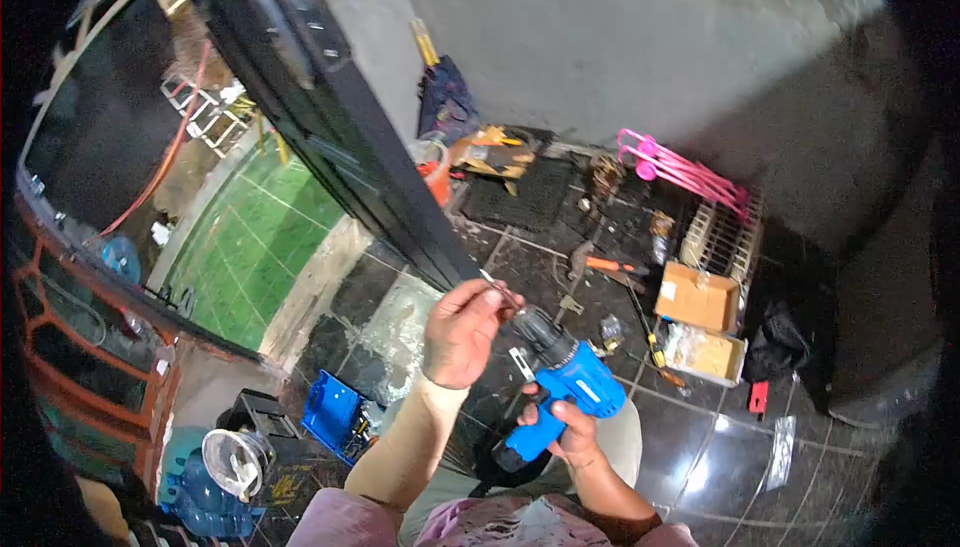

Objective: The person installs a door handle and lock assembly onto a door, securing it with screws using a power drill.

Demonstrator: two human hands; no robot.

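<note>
My right hand (pixel 577 434) is wrapped round the handle of a blue cordless drill (pixel 580 384), whose black chuck (pixel 538 330) points up and to the left. At the front of the chuck, my left hand (pixel 462 337) is closed in a pinch on a thin drill bit (pixel 487 276). The bit's tip sticks out past my fingertips, and its other end runs toward the chuck jaws. Beyond the drill, a hammer (pixel 610 265) with an orange-and-black handle lies on the dark tiled floor (pixel 690 427).
A black door frame (pixel 345 137) slants close to my left hand. An open cardboard box (pixel 698 297), a pink folded rack (pixel 685 167) and a screwdriver (pixel 655 349) lie to the right. A blue case (pixel 335 415) and a water jug (pixel 212 495) are at the lower left.
</note>
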